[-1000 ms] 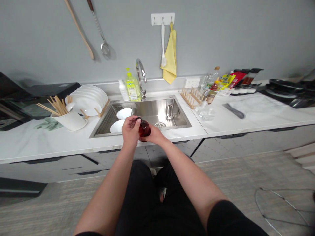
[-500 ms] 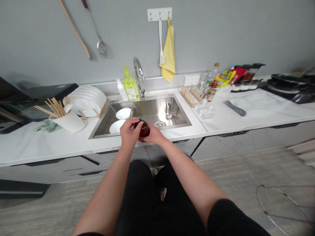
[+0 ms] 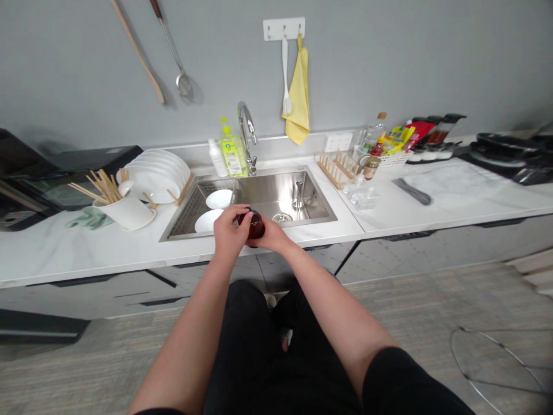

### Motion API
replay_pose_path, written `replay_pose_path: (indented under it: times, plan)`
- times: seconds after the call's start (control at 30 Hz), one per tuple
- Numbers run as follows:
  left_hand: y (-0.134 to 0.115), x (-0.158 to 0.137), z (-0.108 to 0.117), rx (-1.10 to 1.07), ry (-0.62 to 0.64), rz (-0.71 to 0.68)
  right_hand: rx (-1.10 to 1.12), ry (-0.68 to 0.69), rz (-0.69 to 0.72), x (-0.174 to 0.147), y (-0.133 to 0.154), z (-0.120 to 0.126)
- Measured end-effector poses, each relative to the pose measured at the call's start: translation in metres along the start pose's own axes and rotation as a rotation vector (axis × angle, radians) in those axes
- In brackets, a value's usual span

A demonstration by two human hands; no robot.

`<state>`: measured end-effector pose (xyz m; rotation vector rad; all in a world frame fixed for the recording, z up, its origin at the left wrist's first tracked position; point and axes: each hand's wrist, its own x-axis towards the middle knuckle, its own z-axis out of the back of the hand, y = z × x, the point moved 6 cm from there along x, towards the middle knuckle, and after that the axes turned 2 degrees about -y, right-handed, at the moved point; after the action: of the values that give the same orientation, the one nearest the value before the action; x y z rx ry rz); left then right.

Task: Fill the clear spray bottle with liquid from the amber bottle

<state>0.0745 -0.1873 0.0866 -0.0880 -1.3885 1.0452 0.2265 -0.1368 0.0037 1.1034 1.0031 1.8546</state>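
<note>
In front of the sink, a dark red-brown, shiny bottle [image 3: 256, 226] is held over the counter's front edge. My right hand [image 3: 273, 235] wraps round its right side. My left hand [image 3: 228, 231] is closed at its left and upper side, thumb and fingers pinching near a dark edge there. Whether that edge is a cap I cannot tell, since the fingers cover most of it. Beyond my hands lies the steel sink [image 3: 268, 193], with white bowls [image 3: 219, 199] in its left part.
Left of the sink stand a plate rack with white plates [image 3: 158, 173], a white chopstick holder [image 3: 129, 212] and a green cloth [image 3: 90, 218]. Behind are a tap [image 3: 246, 129] and a yellow-green soap bottle [image 3: 233, 153]. To the right are a wooden rack [image 3: 337, 167] and clear glassware [image 3: 360, 196].
Both hands keep hold of the bottle in nearly the same pose. The whole view has shifted slightly, with the scene a little further right and down.
</note>
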Motion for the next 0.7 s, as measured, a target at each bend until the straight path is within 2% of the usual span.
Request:
replay_pose_path:
  times: [0.27,0.37,0.5,0.6,0.7]
  plan:
    - [-0.011,0.002,-0.004,0.104,-0.117,-0.046,-0.02,0.004,-0.03,0.0,0.0,0.0]
    - [-0.011,-0.002,-0.004,0.045,-0.06,-0.054,0.003,0.002,-0.022,0.0,0.001,0.001]
    - [-0.001,-0.001,0.001,-0.035,0.044,0.022,-0.011,-0.006,-0.027,0.0,0.0,0.0]
    - [0.004,0.004,0.005,-0.015,0.04,0.05,-0.023,0.002,-0.038,0.0,0.0,0.0]
    - [0.003,0.01,0.004,0.059,-0.019,0.048,-0.034,0.012,-0.039,0.0,0.0,-0.001]
